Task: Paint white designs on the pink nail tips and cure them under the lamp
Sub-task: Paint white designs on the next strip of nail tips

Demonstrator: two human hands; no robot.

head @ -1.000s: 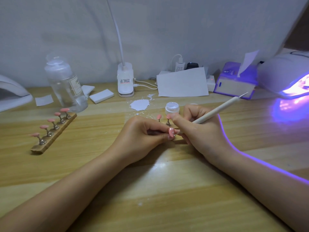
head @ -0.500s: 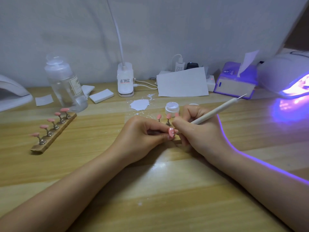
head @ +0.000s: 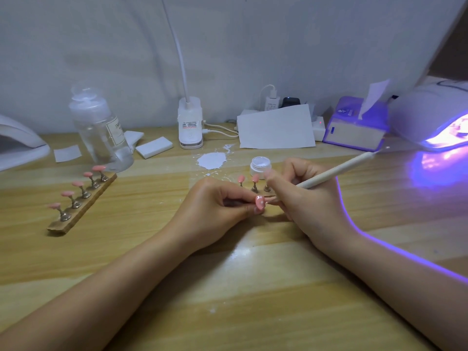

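Head view, both hands at centre of the wooden bench (head: 253,300).

Left hand (head: 215,211): grip pinches a pink nail tip (head: 259,201) between thumb and fingers, the tip facing up toward the camera. White dots show on its surface (count not readable).

Right hand (head: 304,198): grip curls round a thin pale brush (head: 336,171), held like a pen, handle angled up and to the right. The working end is hidden behind the fingers, just beside the held tip; contact with the tip cannot be told.

Just behind the hands, two more pink tips (head: 255,178) stand on small metal stands, with a third stand partly hidden by the right hand. An open small white jar (head: 260,165) sits just beyond them, near a patch of spilled white material (head: 211,160).

On the left lies a wooden strip (head: 81,211) carrying five pink tips on stands, set diagonally. Behind it stands a clear bottle (head: 101,130).

Far right: curing lamp (head: 430,115) is lit, casting violet light on the bench. Beside it sits a purple tissue box (head: 354,127).

Back edge: white clip lamp base (head: 190,122), sheet of white paper (head: 276,127), white blocks (head: 154,146). A second white lamp housing (head: 17,143) is at the far left (unlit).
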